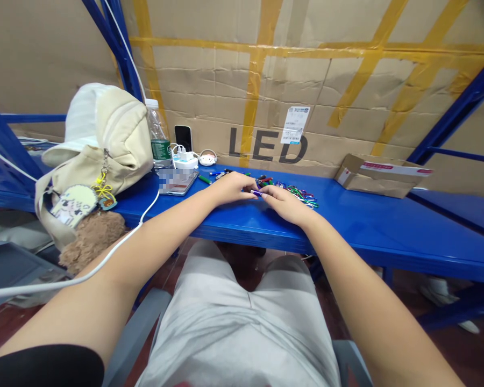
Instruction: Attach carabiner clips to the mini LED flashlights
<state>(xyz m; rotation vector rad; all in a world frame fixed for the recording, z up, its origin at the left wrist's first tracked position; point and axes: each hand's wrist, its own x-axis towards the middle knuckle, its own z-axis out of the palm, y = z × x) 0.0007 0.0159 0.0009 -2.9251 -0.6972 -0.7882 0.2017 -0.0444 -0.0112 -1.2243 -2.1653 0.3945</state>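
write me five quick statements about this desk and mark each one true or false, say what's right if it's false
1. The left hand and the right hand meet at a small purple item. True.
2. The open cardboard box stands on the blue table, to the right of both hands. True.
3. The small purple item lies inside the open cardboard box. False: it is at the two hands.
4. The bottle stands beside the pale bag. True.
5. The bottle has no cap on. False: a white cap is on it.
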